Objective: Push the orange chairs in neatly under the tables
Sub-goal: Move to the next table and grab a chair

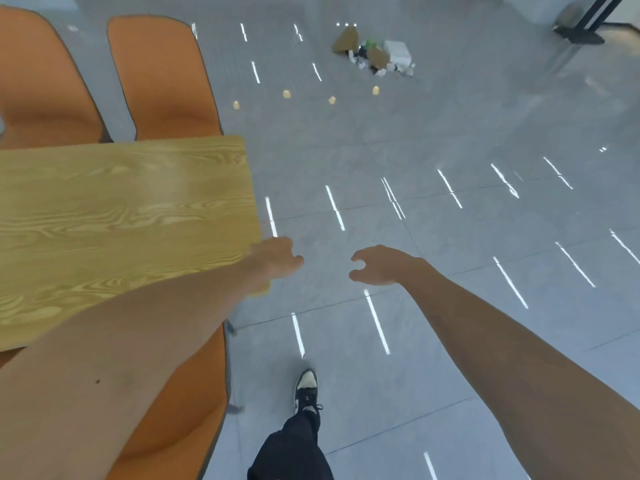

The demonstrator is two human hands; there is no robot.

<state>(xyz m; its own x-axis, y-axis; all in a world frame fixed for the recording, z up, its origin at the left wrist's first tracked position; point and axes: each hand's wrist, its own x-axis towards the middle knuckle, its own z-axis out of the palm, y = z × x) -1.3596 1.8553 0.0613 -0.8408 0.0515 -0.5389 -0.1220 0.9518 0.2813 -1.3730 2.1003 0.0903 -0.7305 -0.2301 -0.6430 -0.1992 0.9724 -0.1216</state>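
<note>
A wooden table (121,209) fills the left side. Two orange chairs stand at its far edge, one at the far left (38,81) and one beside it (162,77), their seats tucked under the tabletop. A third orange chair (187,410) sits at the near edge, partly hidden by my left arm. My left hand (277,258) hovers just past the table's right corner, fingers loosely curled, holding nothing. My right hand (381,265) hangs over the floor to its right, fingers apart and empty.
Grey glossy tiled floor (450,220) spreads to the right. A pile of litter with cardboard and a white box (377,53) lies on the floor ahead. A black stand base (581,32) is at the top right. My foot in a black-and-white shoe (306,389) steps forward.
</note>
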